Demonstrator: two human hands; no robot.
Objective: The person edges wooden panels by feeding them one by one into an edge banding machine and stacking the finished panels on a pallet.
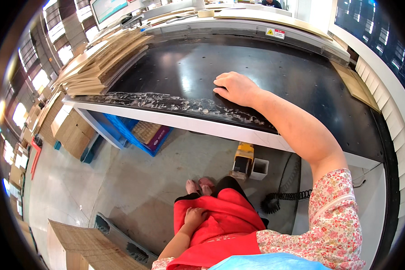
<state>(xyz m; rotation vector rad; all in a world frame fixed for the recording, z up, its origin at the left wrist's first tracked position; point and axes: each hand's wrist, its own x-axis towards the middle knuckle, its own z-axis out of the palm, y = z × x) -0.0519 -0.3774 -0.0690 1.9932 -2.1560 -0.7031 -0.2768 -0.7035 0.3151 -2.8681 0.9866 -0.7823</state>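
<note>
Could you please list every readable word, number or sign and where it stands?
Rectangular yellow-and-red label on grey metal beam: triangular warning symbol; lettering too small.
Red cloth apron: pale lettering, too blurred.
Purple box in blue plastic crate: too small.
White monitor screen: blurred.

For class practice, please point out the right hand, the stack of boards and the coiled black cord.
Right hand (236, 87): head view, its back.
Stack of boards (100, 66): head view, layered edges.
Coiled black cord (270, 204): head view, bunched coils.

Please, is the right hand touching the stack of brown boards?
Apart. The head view shows a stretch of black tabletop between the right hand and the stack of brown boards.
</note>
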